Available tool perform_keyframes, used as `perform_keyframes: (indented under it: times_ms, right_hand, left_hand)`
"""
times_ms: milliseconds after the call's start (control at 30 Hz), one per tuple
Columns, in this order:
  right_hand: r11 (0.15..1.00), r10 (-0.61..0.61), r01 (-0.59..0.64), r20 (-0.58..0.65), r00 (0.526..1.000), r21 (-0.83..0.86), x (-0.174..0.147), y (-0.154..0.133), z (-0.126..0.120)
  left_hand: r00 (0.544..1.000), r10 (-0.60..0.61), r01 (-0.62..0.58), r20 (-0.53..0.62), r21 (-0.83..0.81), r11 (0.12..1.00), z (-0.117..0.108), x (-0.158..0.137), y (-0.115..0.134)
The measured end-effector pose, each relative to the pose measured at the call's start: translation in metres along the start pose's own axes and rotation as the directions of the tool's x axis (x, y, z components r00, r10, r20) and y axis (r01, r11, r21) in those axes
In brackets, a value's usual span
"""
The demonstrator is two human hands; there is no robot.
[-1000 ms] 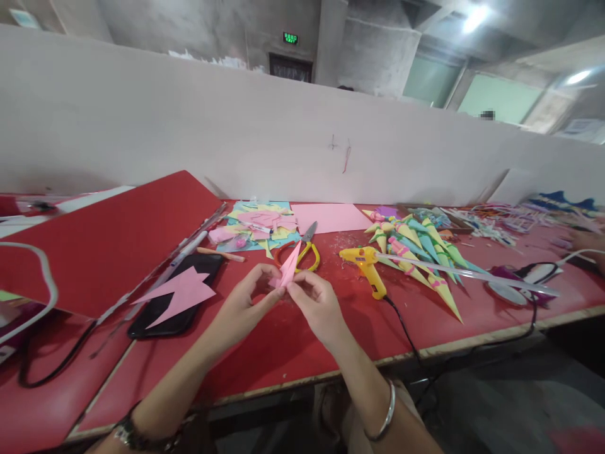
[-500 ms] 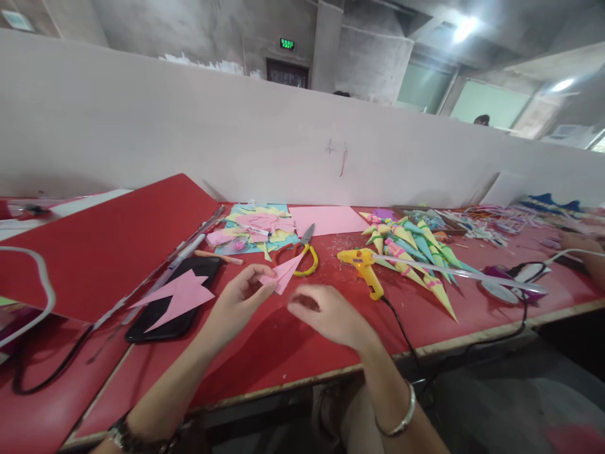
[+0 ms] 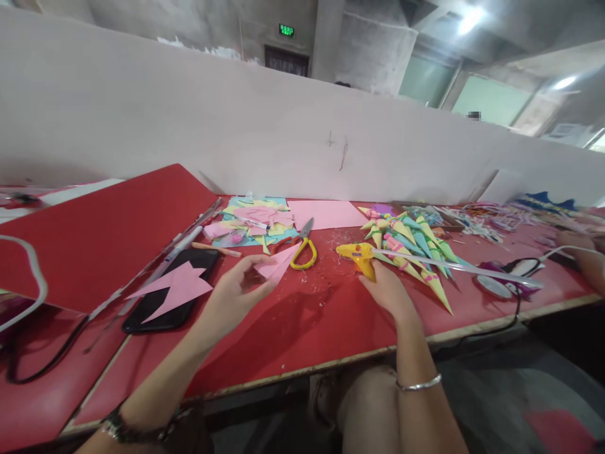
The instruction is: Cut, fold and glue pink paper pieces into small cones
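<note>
My left hand (image 3: 242, 289) holds a folded piece of pink paper (image 3: 278, 263) between thumb and fingers, its pointed tip toward the upper right. Just behind that tip lie scissors (image 3: 304, 253) with yellow and red handles. My right hand (image 3: 385, 289) is wrapped round the handle of a yellow glue gun (image 3: 358, 252), whose nozzle points left; a long clear glue stick (image 3: 454, 268) sticks out of its back. Pink paper cut-outs (image 3: 182, 290) rest on a black phone (image 3: 161, 309) left of my left hand.
Decorated paper cones (image 3: 416, 243) are piled right of the glue gun. Paper scraps (image 3: 258, 221) and a pink sheet (image 3: 326, 214) lie along the white partition (image 3: 265, 132). A red board (image 3: 118, 233) leans at left. Another person's arm (image 3: 581, 252) shows at far right.
My right hand has moved right, away from the pink paper, and taken hold of the glue gun's handle. The left hand still holds the paper, which now looks more opened out.
</note>
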State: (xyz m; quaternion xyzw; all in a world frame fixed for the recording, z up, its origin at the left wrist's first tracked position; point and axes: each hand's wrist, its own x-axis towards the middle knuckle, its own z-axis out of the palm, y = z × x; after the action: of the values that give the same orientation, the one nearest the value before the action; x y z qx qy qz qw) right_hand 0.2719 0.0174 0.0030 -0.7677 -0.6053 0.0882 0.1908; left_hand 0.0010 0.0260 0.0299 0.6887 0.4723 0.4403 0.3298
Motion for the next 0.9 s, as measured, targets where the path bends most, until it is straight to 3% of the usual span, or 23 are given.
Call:
perform_keyframes:
  times_ms: [133,233,367,500,600,700,900]
  right_hand:
    - [0.999,0.009,-0.007,-0.039,0.999,0.041,0.004,0.002,0.005]
    - [0.993,0.031,-0.005,-0.207,0.978,0.121,0.003,-0.002,-0.001]
    - [0.937,0.106,0.076,-0.483,0.869,0.341,-0.008,-0.019,-0.015]
    - [0.882,0.031,0.202,-0.480,0.877,0.426,-0.026,-0.043,-0.020]
    - [0.904,-0.098,0.275,-0.468,0.878,0.327,-0.034,-0.059,-0.017]
    - [0.925,-0.189,0.310,-0.440,0.878,0.221,-0.037,-0.069,-0.012]
    - [0.939,-0.223,0.303,-0.378,0.898,0.164,-0.036,-0.072,-0.006]
  left_hand:
    - [0.997,-0.073,0.072,-0.002,-0.089,0.993,0.002,-0.001,0.000]
    - [0.988,-0.156,0.153,0.009,-0.242,0.958,0.003,0.001,-0.004]
    - [0.952,-0.303,0.276,0.040,-0.540,0.795,0.001,0.004,-0.007]
    - [0.915,-0.400,0.345,0.062,-0.635,0.691,0.000,0.004,-0.002]
    - [0.923,-0.378,0.340,0.071,-0.611,0.715,0.000,0.003,0.002]
    - [0.947,-0.315,0.305,0.070,-0.507,0.806,-0.001,0.001,0.003]
    - [0.965,-0.256,0.262,0.063,-0.351,0.899,-0.003,-0.001,0.004]
